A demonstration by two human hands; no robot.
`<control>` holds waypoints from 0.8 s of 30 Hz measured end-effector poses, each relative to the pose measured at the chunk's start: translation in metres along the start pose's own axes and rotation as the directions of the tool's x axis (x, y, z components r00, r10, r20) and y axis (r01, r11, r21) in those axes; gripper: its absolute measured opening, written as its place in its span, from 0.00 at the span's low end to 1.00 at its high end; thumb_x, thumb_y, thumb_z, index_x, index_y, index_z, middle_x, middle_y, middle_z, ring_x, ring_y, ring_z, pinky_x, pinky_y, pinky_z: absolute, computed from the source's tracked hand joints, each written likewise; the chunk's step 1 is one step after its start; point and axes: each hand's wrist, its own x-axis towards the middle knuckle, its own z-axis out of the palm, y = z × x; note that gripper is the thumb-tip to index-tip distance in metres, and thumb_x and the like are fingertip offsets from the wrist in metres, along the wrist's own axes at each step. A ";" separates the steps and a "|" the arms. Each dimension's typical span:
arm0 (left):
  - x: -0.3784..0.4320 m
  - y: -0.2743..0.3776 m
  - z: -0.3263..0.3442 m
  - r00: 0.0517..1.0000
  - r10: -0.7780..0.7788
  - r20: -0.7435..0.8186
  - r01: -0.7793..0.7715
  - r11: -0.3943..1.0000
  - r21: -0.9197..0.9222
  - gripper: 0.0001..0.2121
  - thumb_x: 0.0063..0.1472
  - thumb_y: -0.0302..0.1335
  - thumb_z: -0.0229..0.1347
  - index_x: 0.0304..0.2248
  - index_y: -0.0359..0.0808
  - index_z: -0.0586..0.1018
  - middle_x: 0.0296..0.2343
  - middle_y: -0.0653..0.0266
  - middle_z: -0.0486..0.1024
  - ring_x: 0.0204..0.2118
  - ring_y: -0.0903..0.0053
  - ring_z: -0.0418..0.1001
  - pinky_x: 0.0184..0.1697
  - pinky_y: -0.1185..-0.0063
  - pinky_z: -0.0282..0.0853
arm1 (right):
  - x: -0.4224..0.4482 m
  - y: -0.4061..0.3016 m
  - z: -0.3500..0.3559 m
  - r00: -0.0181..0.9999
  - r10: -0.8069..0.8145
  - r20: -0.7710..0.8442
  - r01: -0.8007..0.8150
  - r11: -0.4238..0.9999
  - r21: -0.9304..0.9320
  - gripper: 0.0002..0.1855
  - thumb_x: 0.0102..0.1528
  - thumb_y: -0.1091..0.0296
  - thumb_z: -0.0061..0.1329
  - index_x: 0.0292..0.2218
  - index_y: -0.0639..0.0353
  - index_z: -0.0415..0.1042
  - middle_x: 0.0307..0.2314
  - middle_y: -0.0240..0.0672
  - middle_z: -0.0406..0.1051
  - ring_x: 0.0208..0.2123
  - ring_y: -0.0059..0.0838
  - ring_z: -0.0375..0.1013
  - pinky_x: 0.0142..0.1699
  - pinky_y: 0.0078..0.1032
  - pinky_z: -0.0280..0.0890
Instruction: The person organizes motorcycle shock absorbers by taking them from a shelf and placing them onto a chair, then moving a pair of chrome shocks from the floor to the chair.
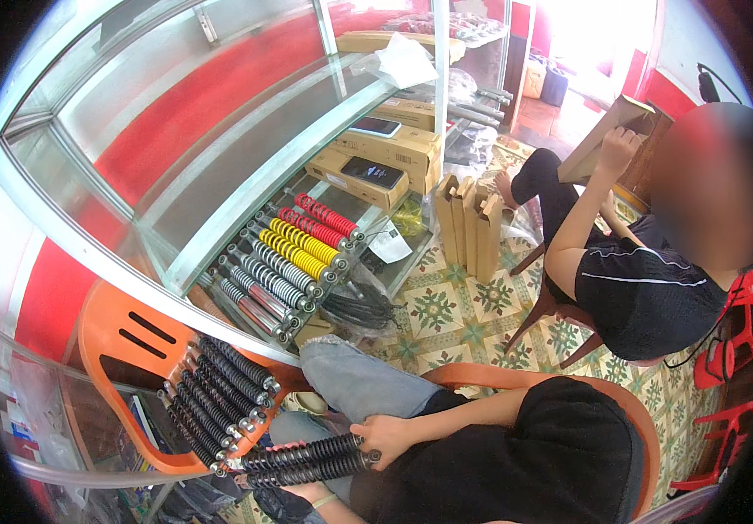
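Observation:
Two black coil-spring shock absorbers (304, 462) lie side by side across my lap. My right hand (386, 440) is closed around their ends at the right. From below, my left hand (308, 491) holds them nearer the other end; the springs partly hide its fingers. Several more black shock absorbers (219, 399) rest in a row on an orange plastic chair (98, 334) just left of the held pair. On the glass display cabinet's lower shelf are red shock absorbers (324, 219), yellow ones (298, 249), white-spring ones (278, 275) and chrome-bodied ones (252, 304).
A co-worker (645, 288) sits at the right, holding a long cardboard box (596, 141). Upright cardboard boxes (471, 229) stand on the patterned tile floor. Two phones (371, 171) lie on boxes in the cabinet. Its metal-framed edge (147, 281) runs beside the orange chair. Red plastic stools (720, 439) stand far right.

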 end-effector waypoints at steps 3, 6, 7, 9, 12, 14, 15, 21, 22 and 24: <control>0.001 -0.002 0.003 0.999 -0.046 -0.008 0.045 0.993 -0.111 0.20 0.60 0.43 0.37 0.44 0.41 0.71 0.37 0.68 0.71 0.40 0.70 0.68 0.51 0.65 0.57 | -0.002 0.003 0.003 0.998 -0.016 -0.062 0.016 1.000 -0.005 0.17 0.32 0.51 0.53 0.17 0.55 0.71 0.29 0.44 0.59 0.22 0.43 0.65 0.33 0.36 0.61; 0.007 -0.004 -0.006 0.995 -0.041 0.092 0.045 0.998 -0.035 0.20 0.60 0.43 0.37 0.43 0.40 0.71 0.37 0.67 0.71 0.40 0.70 0.68 0.51 0.65 0.56 | -0.002 0.004 0.005 0.998 0.001 -0.065 -0.001 1.000 -0.001 0.16 0.32 0.51 0.53 0.17 0.55 0.71 0.29 0.43 0.59 0.22 0.43 0.65 0.34 0.36 0.62; 0.008 -0.004 -0.010 0.995 -0.046 0.089 0.047 0.999 -0.009 0.20 0.60 0.43 0.37 0.43 0.40 0.71 0.37 0.67 0.71 0.40 0.70 0.68 0.51 0.65 0.56 | -0.002 0.004 0.005 0.998 0.018 -0.066 -0.018 1.000 -0.003 0.16 0.32 0.51 0.53 0.17 0.56 0.71 0.29 0.43 0.59 0.22 0.43 0.65 0.34 0.36 0.62; 0.009 -0.007 -0.012 0.995 -0.053 0.080 0.050 0.998 0.038 0.20 0.59 0.44 0.38 0.42 0.40 0.71 0.37 0.66 0.72 0.40 0.69 0.68 0.51 0.65 0.57 | -0.004 0.002 0.004 0.997 0.053 -0.062 -0.054 0.998 -0.011 0.17 0.31 0.51 0.53 0.17 0.56 0.71 0.29 0.43 0.60 0.22 0.43 0.66 0.34 0.36 0.62; 0.006 -0.013 -0.004 0.999 -0.021 -0.049 0.022 1.000 0.017 0.20 0.59 0.44 0.38 0.42 0.40 0.71 0.36 0.65 0.72 0.39 0.69 0.69 0.50 0.65 0.58 | -0.006 0.002 0.002 0.998 0.067 -0.014 -0.068 0.997 -0.031 0.20 0.33 0.48 0.52 0.18 0.59 0.73 0.30 0.44 0.60 0.24 0.42 0.67 0.35 0.34 0.63; 0.007 -0.016 -0.006 0.994 -0.041 -0.102 0.039 0.999 -0.025 0.20 0.59 0.45 0.38 0.41 0.39 0.71 0.35 0.65 0.72 0.38 0.69 0.69 0.49 0.65 0.59 | -0.007 0.003 0.000 0.997 0.068 -0.024 -0.068 0.997 -0.020 0.21 0.34 0.48 0.51 0.18 0.60 0.73 0.30 0.45 0.60 0.24 0.42 0.67 0.35 0.35 0.64; 0.008 -0.016 -0.006 0.990 -0.046 -0.130 0.040 0.998 -0.050 0.20 0.60 0.45 0.38 0.41 0.39 0.71 0.35 0.65 0.72 0.38 0.69 0.69 0.48 0.65 0.59 | -0.007 0.004 -0.001 0.998 0.064 -0.024 -0.064 0.998 -0.015 0.21 0.34 0.48 0.51 0.18 0.60 0.72 0.30 0.45 0.60 0.24 0.43 0.67 0.35 0.35 0.64; 0.008 -0.010 -0.023 0.995 -0.029 -0.096 0.030 1.000 0.007 0.20 0.60 0.44 0.36 0.40 0.41 0.73 0.36 0.66 0.73 0.37 0.68 0.69 0.46 0.65 0.61 | -0.004 -0.002 0.002 0.996 0.021 -0.092 -0.023 1.000 -0.016 0.18 0.35 0.51 0.53 0.18 0.60 0.71 0.31 0.45 0.60 0.22 0.43 0.67 0.32 0.35 0.64; 0.007 -0.011 -0.017 0.994 -0.039 -0.107 0.038 0.999 -0.007 0.20 0.59 0.44 0.37 0.41 0.42 0.72 0.36 0.67 0.72 0.37 0.68 0.69 0.47 0.65 0.59 | -0.007 0.001 0.006 0.995 0.022 -0.099 -0.024 0.999 -0.025 0.18 0.36 0.52 0.53 0.18 0.60 0.71 0.32 0.45 0.60 0.23 0.42 0.67 0.33 0.34 0.65; 0.009 -0.014 -0.007 0.995 -0.056 -0.088 0.049 0.995 -0.083 0.19 0.59 0.43 0.37 0.42 0.42 0.71 0.37 0.68 0.71 0.39 0.70 0.68 0.49 0.64 0.56 | -0.009 0.005 0.008 0.997 0.040 -0.063 -0.042 0.999 -0.025 0.18 0.36 0.52 0.53 0.19 0.60 0.72 0.32 0.45 0.60 0.23 0.42 0.67 0.33 0.34 0.65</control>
